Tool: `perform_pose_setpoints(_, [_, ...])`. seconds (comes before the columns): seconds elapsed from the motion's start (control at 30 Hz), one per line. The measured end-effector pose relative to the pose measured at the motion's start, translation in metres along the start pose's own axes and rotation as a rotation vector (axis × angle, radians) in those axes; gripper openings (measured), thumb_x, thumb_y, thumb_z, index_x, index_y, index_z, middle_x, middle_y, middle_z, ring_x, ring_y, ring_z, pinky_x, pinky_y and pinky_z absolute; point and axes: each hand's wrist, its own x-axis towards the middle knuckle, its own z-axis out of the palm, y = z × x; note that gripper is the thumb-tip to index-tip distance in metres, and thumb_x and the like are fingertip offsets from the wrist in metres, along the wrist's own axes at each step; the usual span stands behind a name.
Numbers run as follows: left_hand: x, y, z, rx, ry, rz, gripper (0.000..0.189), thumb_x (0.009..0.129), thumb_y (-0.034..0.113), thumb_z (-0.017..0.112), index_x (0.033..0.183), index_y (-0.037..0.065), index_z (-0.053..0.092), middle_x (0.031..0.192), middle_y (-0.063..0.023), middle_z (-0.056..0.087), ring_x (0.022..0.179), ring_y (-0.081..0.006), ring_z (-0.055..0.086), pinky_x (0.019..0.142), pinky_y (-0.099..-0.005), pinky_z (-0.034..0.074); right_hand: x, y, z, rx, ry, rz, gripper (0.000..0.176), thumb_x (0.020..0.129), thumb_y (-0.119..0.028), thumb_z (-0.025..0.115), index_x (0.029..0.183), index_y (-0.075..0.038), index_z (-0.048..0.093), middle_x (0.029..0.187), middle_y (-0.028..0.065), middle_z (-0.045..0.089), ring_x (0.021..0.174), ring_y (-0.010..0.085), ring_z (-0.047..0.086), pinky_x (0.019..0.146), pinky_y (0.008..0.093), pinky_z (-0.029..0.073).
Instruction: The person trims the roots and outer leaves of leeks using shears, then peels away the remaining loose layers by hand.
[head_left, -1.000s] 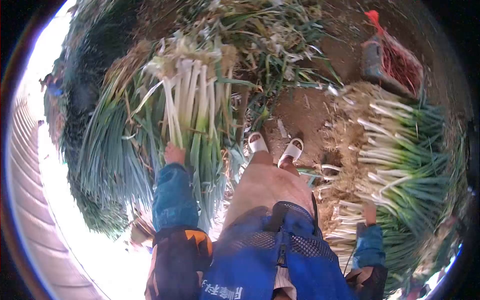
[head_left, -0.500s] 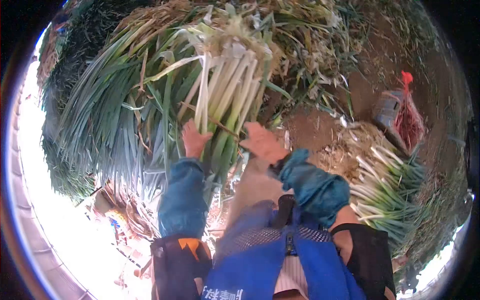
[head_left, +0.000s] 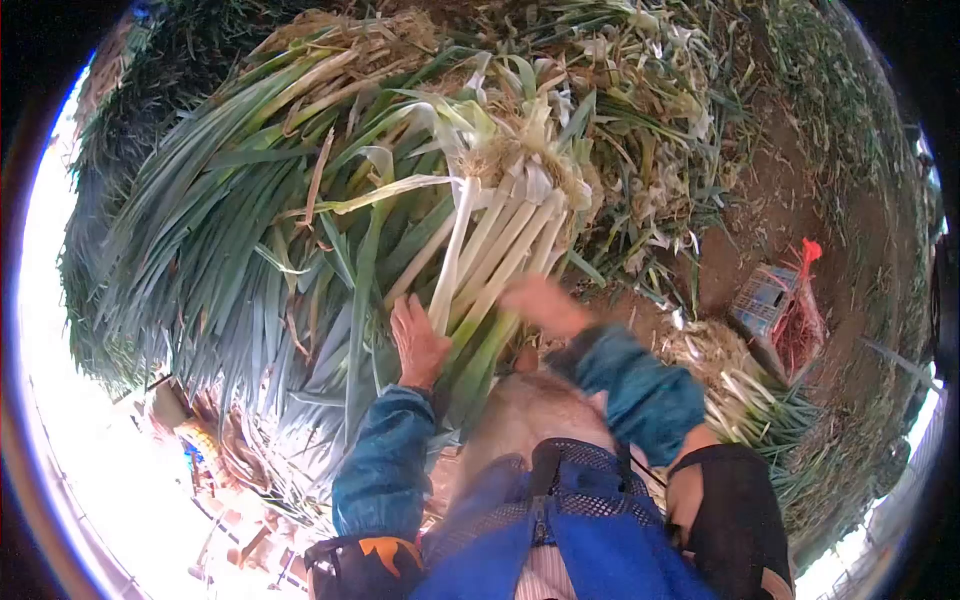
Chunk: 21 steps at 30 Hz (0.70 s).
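Long leeks with white stalks and green leaves lie in front of me, roots pointing away. My left hand rests against the left side of the white stalks, its fingers apart. On the right side, my right hand is over the stalks, blurred by motion, so its fingers cannot be made out. One loose stalk lies on top of the others.
A wide heap of green leaves spreads to the left. Leafy scraps cover the ground behind. At right are a smaller bunch of leeks and a red net bag.
The view has shifted, so the leeks appear further right and lower. My right hand has moved in over the stalks, and my left hand lies closer against them.
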Motion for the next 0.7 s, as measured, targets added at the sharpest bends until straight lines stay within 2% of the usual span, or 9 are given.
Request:
perform_pose_setpoints(0.03, [0.001,-0.002,0.000,-0.002,-0.004,0.013,0.078,0.055,0.002,0.060,0.126,-0.009,0.031,0.125,-0.0261,0.031,0.115,-0.0445,0.032,0.100,-0.0481,0.027,0.001,0.010,-0.061,-0.108,0.239,-0.208,0.018,0.082,-0.011,0.047,0.084,-0.003,0.063,0.077,0.0131,0.061,0.069,0.0273,0.058,0.062,0.0371,0.047])
perform_pose_setpoints(0.13, [0.014,0.002,-0.001,-0.020,0.015,0.038,0.079,0.055,0.004,0.061,0.126,-0.009,0.029,0.126,-0.0266,0.031,0.115,-0.0447,0.032,0.100,-0.0476,0.027,0.022,0.087,-0.220,1.327,0.696,0.538,0.017,0.082,-0.009,0.053,0.096,-0.004,0.060,0.061,-0.0003,0.050,0.052,0.0075,0.046,0.045,0.0202,0.037])
perform_pose_setpoints(0.17, [0.019,0.006,-0.005,-0.027,0.035,0.030,0.080,0.055,0.005,0.062,0.127,-0.009,0.029,0.126,-0.0266,0.031,0.114,-0.0446,0.032,0.100,-0.0476,0.027,0.030,0.088,-0.263,0.681,0.796,0.600,0.019,0.085,-0.015,0.055,0.099,-0.003,0.057,0.062,0.0001,0.049,0.053,0.0064,0.046,0.045,0.0195,0.035])
perform_pose_setpoints(0.23, [0.035,0.009,-0.002,-0.039,0.047,-0.040,0.082,0.055,0.008,0.064,0.127,-0.009,0.029,0.126,-0.0266,0.031,0.114,-0.0443,0.032,0.100,-0.0475,0.027,0.051,0.079,-0.304,0.268,0.570,0.554,0.026,0.082,-0.027,0.058,0.089,-0.002,0.055,0.071,0.0091,0.056,0.055,0.0162,0.051,0.051,0.0322,0.043])
perform_pose_setpoints(0.33, [0.062,-0.003,0.021,-0.022,0.016,-0.202,0.088,0.053,0.019,0.070,0.127,-0.008,0.030,0.129,-0.0263,0.031,0.115,-0.0433,0.033,0.100,-0.0475,0.028,0.110,0.081,-0.266,-0.354,0.478,0.423,0.049,0.077,-0.036,0.066,0.106,0.001,0.051,0.079,0.0114,0.059,0.073,0.0217,0.057,0.067,0.0332,0.046])
perform_pose_setpoints(0.4, [0.069,0.008,0.020,0.052,-0.037,-0.270,0.085,0.054,0.020,0.070,0.125,-0.007,0.033,0.124,-0.0252,0.035,0.112,-0.0420,0.036,0.098,-0.0472,0.030,0.147,0.061,-0.229,-0.305,0.235,0.387,0.072,0.073,-0.048,0.066,0.116,0.006,0.045,0.118,0.0262,0.051,0.109,0.0324,0.052,0.089,0.0375,0.042])
perform_pose_setpoints(0.47, [0.072,0.018,0.016,0.132,-0.092,-0.286,0.076,0.057,0.025,0.072,0.119,-0.005,0.039,0.112,-0.0214,0.042,0.103,-0.0379,0.042,0.091,-0.0466,0.034,0.188,0.042,-0.188,-0.330,0.082,0.369,0.096,0.071,-0.053,0.066,0.131,0.011,0.028,0.133,0.0279,0.037,0.124,0.0372,0.038,0.100,0.0364,0.034])
perform_pose_setpoints(0.53, [0.065,0.028,0.022,0.211,-0.089,-0.264,0.073,0.059,0.027,0.072,0.117,-0.005,0.041,0.106,-0.0195,0.043,0.099,-0.0362,0.043,0.088,-0.0459,0.035,0.223,0.064,-0.117,-0.451,0.241,0.233,0.097,0.064,-0.050,0.074,0.127,0.011,0.032,0.119,0.0303,0.046,0.112,0.0369,0.047,0.096,0.0434,0.037])
perform_pose_setpoints(0.7, [0.052,0.052,0.050,0.339,-0.037,-0.262,0.066,0.064,0.028,0.071,0.115,-0.004,0.044,0.100,-0.0187,0.043,0.094,-0.0359,0.043,0.084,-0.0467,0.034,0.218,0.024,-0.080,-0.462,-0.261,0.195,0.105,0.062,-0.050,0.074,0.133,0.009,0.023,0.103,0.0228,0.055,0.102,0.0316,0.054,0.083,0.0512,0.038])
